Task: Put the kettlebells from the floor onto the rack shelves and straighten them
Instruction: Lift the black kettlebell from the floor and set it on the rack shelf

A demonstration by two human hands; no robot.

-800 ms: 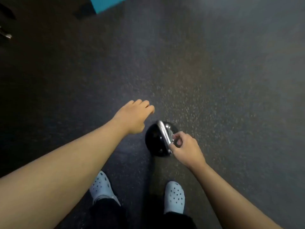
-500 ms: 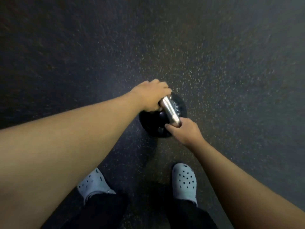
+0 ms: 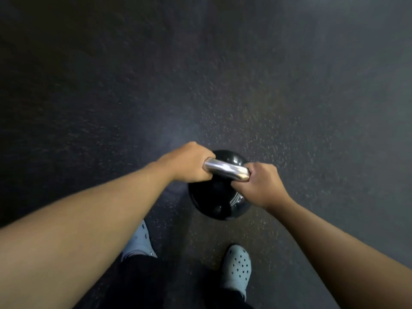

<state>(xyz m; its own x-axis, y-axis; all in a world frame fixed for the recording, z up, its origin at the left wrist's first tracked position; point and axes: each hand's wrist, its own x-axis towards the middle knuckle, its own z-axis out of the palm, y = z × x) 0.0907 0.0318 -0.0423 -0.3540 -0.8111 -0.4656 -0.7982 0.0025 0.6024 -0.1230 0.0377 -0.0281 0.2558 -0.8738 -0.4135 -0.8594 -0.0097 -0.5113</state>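
Observation:
A glossy black kettlebell [image 3: 214, 201] with a shiny steel handle [image 3: 225, 171] is below me, just ahead of my feet. My left hand [image 3: 189, 162] is wrapped around the left end of the handle. My right hand [image 3: 262, 184] is wrapped around the right end. Whether the ball rests on the floor or hangs just above it cannot be told. The rack is out of view.
Dark speckled rubber floor [image 3: 267, 103] fills the whole view. My feet in pale perforated clogs stand close behind the kettlebell, the left foot [image 3: 139, 241] partly hidden by my forearm, the right foot [image 3: 237, 267] behind the ball.
My left hand came down from above the kettlebell and closed on the handle beside my right hand. The handle has turned from pointing away from me to lying crosswise. A teal object has left view.

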